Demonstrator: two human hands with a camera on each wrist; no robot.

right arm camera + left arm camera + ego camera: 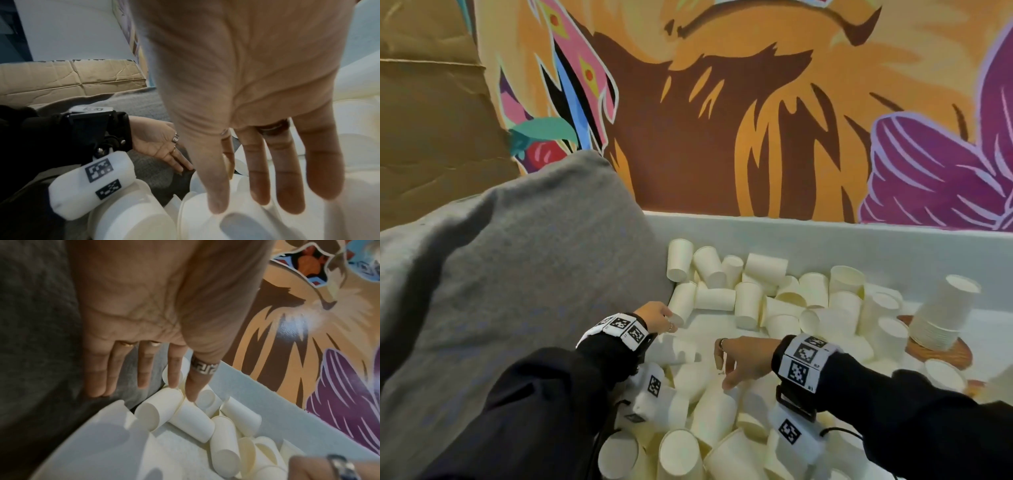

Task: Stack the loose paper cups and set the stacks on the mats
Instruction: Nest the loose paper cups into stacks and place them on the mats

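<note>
1. Here, loose paper cups (774,298) lie in a jumble on a white surface (825,240), spreading away from the right edge of a grey cushion (517,274). Most are on their sides; a few stand mouth down.
2. The left hand (655,317) is right at the cushion's edge, with its fingers straight, slightly spread and clasping nothing. In the left wrist view its index fingertip (172,382) and thumb tip (191,395) touch a tipped cup (156,410) that lies just beside the cushion.
3. The right hand (746,358) is farther from the cushion, over the nearer part of the heap. It is palm down and empty, with the fingers straight and apart. Whether its fingertips (218,203) touch the cups beneath, I cannot tell.
4. Well apart from the cushion, on the far side of the heap, a finished stack (945,308) stands mouth down on a brown woven mat (959,358), leaning a little.
5. Each wrist carries a band with black-and-white markers (625,329) over a black sleeve (544,394).
6. Behind the cushion rises a painted mural wall (722,120) in orange, brown and purple. To the cushion's upper left is a creased sheet of cardboard (424,120).
</note>
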